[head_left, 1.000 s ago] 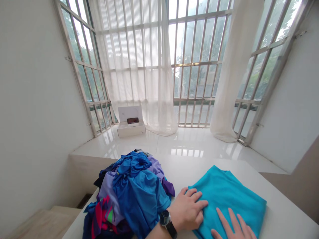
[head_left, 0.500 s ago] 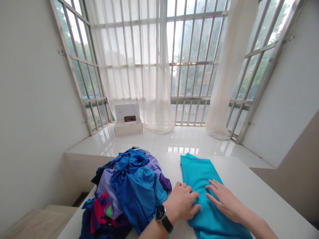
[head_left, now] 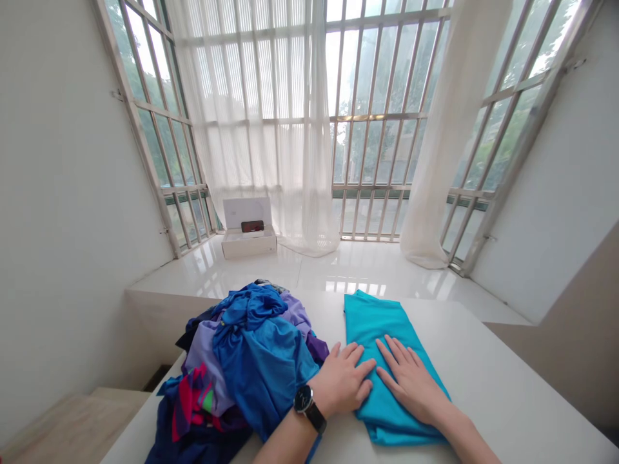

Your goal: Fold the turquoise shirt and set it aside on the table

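A folded turquoise cloth, perhaps a garment, lies flat on the white table. My right hand rests palm down on its middle, fingers spread. At the cloth's left edge is my left hand, its fingers apart and the tips touching the fabric; a black-strapped watch is on that wrist. Left of it rises a heap of crumpled clothes, with a shiny blue garment on top, a lilac one beneath and a pink and red piece low at the front.
Behind the table runs a glossy white window sill. On it stands an open white box with a dark phone-like device propped in it. Sheer curtains hang before barred windows. A wooden surface sits lower at the left.
My right hand has slid left onto the cloth's middle and lies flatter. My left hand has shifted slightly left and up. The cloth's near end now shows more fully, and the view has shifted a little.
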A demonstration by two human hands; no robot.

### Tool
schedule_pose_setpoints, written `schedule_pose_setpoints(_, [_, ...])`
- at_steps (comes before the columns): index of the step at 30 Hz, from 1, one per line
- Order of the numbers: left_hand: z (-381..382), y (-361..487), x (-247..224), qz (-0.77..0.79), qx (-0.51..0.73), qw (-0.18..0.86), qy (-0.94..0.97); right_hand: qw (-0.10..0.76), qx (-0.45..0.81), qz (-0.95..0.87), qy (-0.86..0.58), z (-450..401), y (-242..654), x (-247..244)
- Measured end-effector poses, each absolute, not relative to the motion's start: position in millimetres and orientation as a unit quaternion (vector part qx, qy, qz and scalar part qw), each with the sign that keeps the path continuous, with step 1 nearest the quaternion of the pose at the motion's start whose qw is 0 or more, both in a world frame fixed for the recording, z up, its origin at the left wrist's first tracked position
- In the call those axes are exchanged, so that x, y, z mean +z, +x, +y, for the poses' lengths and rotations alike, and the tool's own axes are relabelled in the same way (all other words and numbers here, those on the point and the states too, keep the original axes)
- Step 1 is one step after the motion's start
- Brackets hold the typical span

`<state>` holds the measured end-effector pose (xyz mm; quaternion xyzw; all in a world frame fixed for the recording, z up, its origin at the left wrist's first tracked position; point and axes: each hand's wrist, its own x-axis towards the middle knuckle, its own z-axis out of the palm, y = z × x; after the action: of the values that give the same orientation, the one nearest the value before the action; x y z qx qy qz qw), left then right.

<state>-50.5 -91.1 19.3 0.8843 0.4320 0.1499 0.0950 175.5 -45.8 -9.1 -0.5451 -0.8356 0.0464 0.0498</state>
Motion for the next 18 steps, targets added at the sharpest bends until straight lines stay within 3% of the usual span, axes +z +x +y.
schedule_pose_setpoints(18, [-90,-54,42,0.379,0.161,0.188,0.892,0.046,0.092,-0.831,-0.547,-48,181,-4])
